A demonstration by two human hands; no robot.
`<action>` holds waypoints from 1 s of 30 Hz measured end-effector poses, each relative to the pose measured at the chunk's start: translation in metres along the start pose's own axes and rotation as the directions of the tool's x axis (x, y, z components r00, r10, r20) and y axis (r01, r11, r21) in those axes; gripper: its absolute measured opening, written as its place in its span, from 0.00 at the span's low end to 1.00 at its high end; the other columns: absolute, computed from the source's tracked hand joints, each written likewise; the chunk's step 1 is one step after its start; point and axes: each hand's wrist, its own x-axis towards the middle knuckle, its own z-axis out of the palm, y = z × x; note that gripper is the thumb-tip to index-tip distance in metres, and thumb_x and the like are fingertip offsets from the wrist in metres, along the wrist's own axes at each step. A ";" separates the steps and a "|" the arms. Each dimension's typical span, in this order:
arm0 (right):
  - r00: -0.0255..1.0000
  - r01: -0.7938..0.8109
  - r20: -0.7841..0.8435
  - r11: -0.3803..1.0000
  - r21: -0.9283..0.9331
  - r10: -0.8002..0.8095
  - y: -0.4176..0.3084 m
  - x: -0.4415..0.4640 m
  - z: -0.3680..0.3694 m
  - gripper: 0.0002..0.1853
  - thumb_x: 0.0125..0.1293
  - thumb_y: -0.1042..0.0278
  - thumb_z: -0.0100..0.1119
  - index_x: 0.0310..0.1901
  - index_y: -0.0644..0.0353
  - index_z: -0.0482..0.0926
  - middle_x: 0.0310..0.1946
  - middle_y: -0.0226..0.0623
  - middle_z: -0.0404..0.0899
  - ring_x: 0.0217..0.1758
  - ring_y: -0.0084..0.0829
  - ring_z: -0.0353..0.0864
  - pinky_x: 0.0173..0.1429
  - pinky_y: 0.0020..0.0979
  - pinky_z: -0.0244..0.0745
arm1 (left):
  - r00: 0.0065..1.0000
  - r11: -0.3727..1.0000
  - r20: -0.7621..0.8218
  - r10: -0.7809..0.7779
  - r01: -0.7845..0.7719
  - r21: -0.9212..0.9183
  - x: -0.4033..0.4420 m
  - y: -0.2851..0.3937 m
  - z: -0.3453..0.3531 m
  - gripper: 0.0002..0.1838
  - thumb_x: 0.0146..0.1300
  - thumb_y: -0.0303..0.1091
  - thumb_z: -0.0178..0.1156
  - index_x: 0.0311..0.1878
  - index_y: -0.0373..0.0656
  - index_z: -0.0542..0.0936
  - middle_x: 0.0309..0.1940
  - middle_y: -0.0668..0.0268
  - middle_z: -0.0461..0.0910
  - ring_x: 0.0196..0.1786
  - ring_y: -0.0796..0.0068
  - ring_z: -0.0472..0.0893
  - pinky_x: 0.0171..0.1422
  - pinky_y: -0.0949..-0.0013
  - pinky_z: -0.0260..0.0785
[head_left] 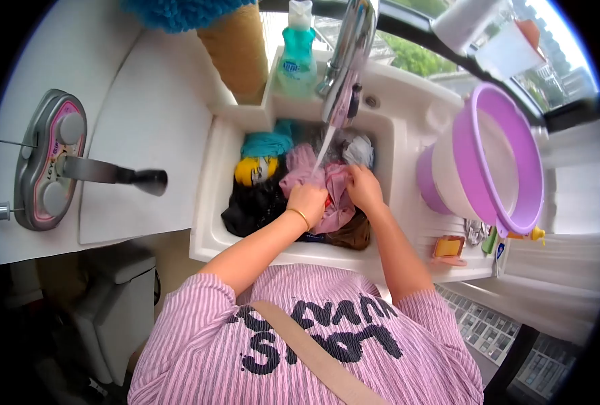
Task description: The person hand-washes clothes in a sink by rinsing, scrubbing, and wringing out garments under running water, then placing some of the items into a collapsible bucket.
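The left hand (306, 202) and right hand (365, 187) pinch a pink cloth (339, 201) at the middle of the frame, fingers curled closed on it. Water (325, 147) from the tap (347, 57), top centre, falls onto the cloth inside a white sink (209, 182). A purple basin (476, 138) sits at the right of the frame.

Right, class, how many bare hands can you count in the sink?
2: the left hand, with a gold bangle at its wrist, and the right hand, both on the pink garment. No others show.
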 end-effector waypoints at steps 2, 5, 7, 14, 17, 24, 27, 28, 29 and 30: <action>0.976 0.180 -0.098 0.973 -0.142 -0.195 0.006 0.008 0.024 0.21 0.63 0.68 0.61 0.59 0.53 0.81 0.59 0.49 0.77 0.63 0.58 0.75 0.64 0.49 0.75 | 0.981 0.996 -0.172 0.085 -0.085 0.005 0.017 -0.013 0.015 0.25 0.61 0.43 0.68 0.60 0.44 0.83 0.64 0.50 0.80 0.67 0.55 0.79 0.68 0.51 0.71; 0.979 0.204 0.077 0.898 -0.390 -0.189 0.016 -0.010 0.062 0.33 0.61 0.62 0.65 0.70 0.47 0.73 0.72 0.47 0.68 0.73 0.59 0.66 0.72 0.52 0.70 | 0.958 0.986 -0.265 -0.113 0.141 0.090 0.013 -0.048 0.032 0.53 0.51 0.59 0.75 0.77 0.48 0.65 0.82 0.49 0.54 0.83 0.47 0.54 0.84 0.50 0.51; 0.991 0.124 0.105 0.898 -0.422 -0.088 0.014 -0.015 0.059 0.34 0.62 0.59 0.66 0.71 0.48 0.72 0.74 0.47 0.68 0.75 0.58 0.64 0.72 0.51 0.70 | 0.927 0.968 -0.288 -0.239 0.252 0.010 0.003 -0.071 0.037 0.65 0.47 0.64 0.76 0.83 0.46 0.55 0.83 0.50 0.50 0.85 0.49 0.47 0.86 0.50 0.43; 0.993 -0.015 0.094 0.875 -0.484 0.069 0.013 -0.020 0.083 0.33 0.63 0.52 0.66 0.69 0.52 0.74 0.73 0.51 0.67 0.77 0.57 0.60 0.75 0.55 0.62 | 0.916 0.911 -0.192 -0.352 0.383 0.155 0.006 -0.081 0.074 0.66 0.56 0.65 0.70 0.85 0.40 0.42 0.86 0.50 0.40 0.87 0.50 0.39 0.87 0.52 0.37; 0.998 -0.002 0.052 0.899 -0.437 0.028 0.010 -0.011 0.072 0.26 0.62 0.56 0.67 0.61 0.55 0.78 0.66 0.49 0.74 0.71 0.55 0.68 0.69 0.56 0.68 | 0.929 0.921 -0.135 -0.345 0.363 0.141 0.011 -0.078 0.064 0.51 0.64 0.54 0.63 0.82 0.41 0.50 0.84 0.50 0.46 0.86 0.49 0.44 0.86 0.52 0.38; 0.952 -0.254 -0.074 0.905 0.342 0.296 0.018 0.006 -0.001 0.12 0.73 0.60 0.61 0.43 0.62 0.80 0.41 0.47 0.86 0.40 0.46 0.86 0.46 0.43 0.80 | 0.727 0.743 -0.530 -0.436 -0.042 -0.668 -0.016 -0.127 0.051 0.14 0.68 0.35 0.61 0.50 0.36 0.83 0.41 0.48 0.86 0.45 0.54 0.86 0.54 0.58 0.76; 0.916 -0.316 0.052 0.635 0.705 0.398 0.020 0.012 -0.045 0.12 0.75 0.60 0.60 0.45 0.62 0.79 0.46 0.42 0.87 0.46 0.32 0.86 0.48 0.35 0.80 | 0.602 0.561 -0.556 -0.574 -0.205 -0.802 -0.025 -0.165 0.060 0.13 0.76 0.32 0.54 0.56 0.36 0.80 0.42 0.66 0.83 0.41 0.73 0.82 0.46 0.69 0.77; 0.915 -0.317 0.053 0.632 0.707 0.399 0.010 0.012 -0.059 0.12 0.75 0.60 0.60 0.45 0.62 0.79 0.46 0.42 0.87 0.46 0.32 0.86 0.48 0.35 0.80 | 0.629 0.498 -0.505 -0.592 -0.208 -0.842 -0.042 -0.159 0.037 0.11 0.78 0.32 0.51 0.55 0.39 0.80 0.42 0.68 0.82 0.41 0.77 0.82 0.47 0.72 0.78; 0.933 -0.267 0.064 0.566 0.780 0.353 -0.004 0.009 -0.078 0.11 0.77 0.62 0.58 0.46 0.62 0.78 0.49 0.40 0.86 0.48 0.28 0.85 0.51 0.33 0.80 | 0.658 0.355 -0.426 -0.622 -0.247 -0.901 -0.056 -0.154 0.018 0.11 0.78 0.32 0.51 0.54 0.40 0.80 0.43 0.67 0.82 0.43 0.76 0.82 0.48 0.71 0.79; 0.950 -0.217 0.067 0.491 0.843 0.305 -0.018 0.005 -0.097 0.10 0.79 0.63 0.56 0.47 0.61 0.77 0.51 0.39 0.86 0.50 0.25 0.84 0.54 0.31 0.79 | 0.689 0.203 -0.344 -0.638 -0.280 -0.938 -0.065 -0.149 0.004 0.10 0.78 0.31 0.51 0.53 0.41 0.79 0.44 0.67 0.82 0.45 0.76 0.83 0.49 0.69 0.79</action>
